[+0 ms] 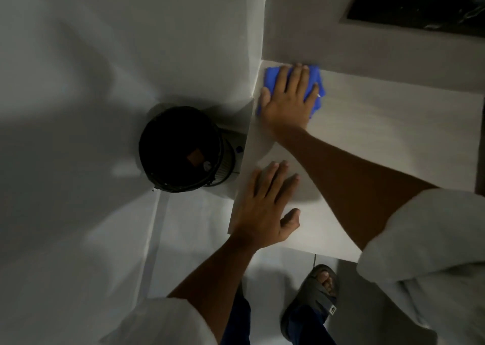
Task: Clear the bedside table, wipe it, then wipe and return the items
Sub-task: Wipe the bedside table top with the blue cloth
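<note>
Dim, soft-focus view with wide-angle bending at the edges. Brightest near the pale rectangular tabletop (367,124); arm shadows cross it, and the walls left of it smear.

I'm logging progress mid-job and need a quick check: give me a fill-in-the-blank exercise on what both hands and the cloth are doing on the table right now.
1. The right hand presses a cloth of ____ colour flat on the bedside table.
2. The cloth lies at the table's far ____ corner.
3. The left hand rests flat on the table, holding ____.
4. The round black bin stands on the floor to the table's ____.

Missing words: blue; left; nothing; left
</note>
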